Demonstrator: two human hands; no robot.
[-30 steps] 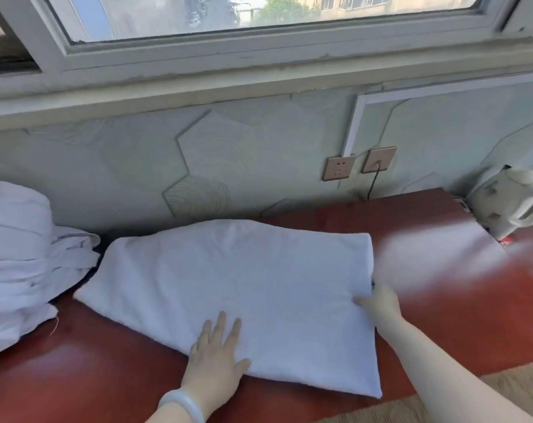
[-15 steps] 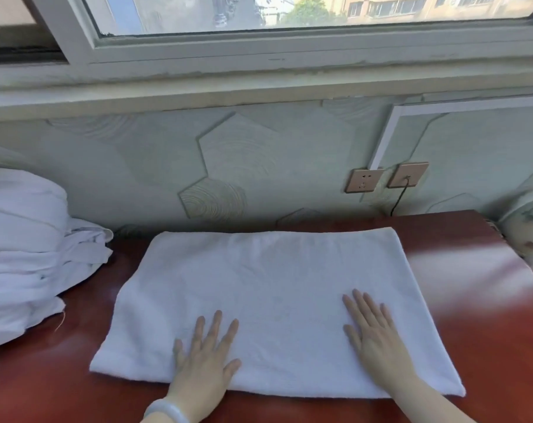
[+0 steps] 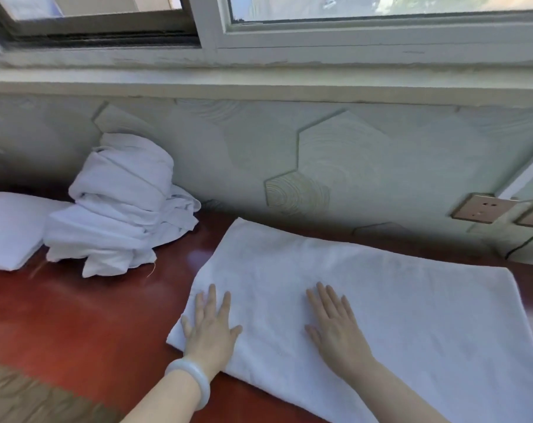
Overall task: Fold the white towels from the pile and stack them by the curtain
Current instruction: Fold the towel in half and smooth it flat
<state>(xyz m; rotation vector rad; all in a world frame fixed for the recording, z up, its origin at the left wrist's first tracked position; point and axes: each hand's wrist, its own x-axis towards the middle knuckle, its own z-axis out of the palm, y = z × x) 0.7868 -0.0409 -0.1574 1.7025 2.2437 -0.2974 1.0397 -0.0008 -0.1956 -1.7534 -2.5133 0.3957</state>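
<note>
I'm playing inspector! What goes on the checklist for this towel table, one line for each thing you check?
Surface: glossy red-brown table.
Job's things: flat white towel spread on the table; rumpled towel pile to its left; folded towel beside the pile, farther left.
Clutter: nothing seen.
Hands: left hand and right hand lie flat, fingers straight, pressing on the flat white towel; pale bracelet on the left wrist.
Cables: dark cable below the wall sockets.
Surroundings: window above; hexagon-patterned wall behind the table.
</note>
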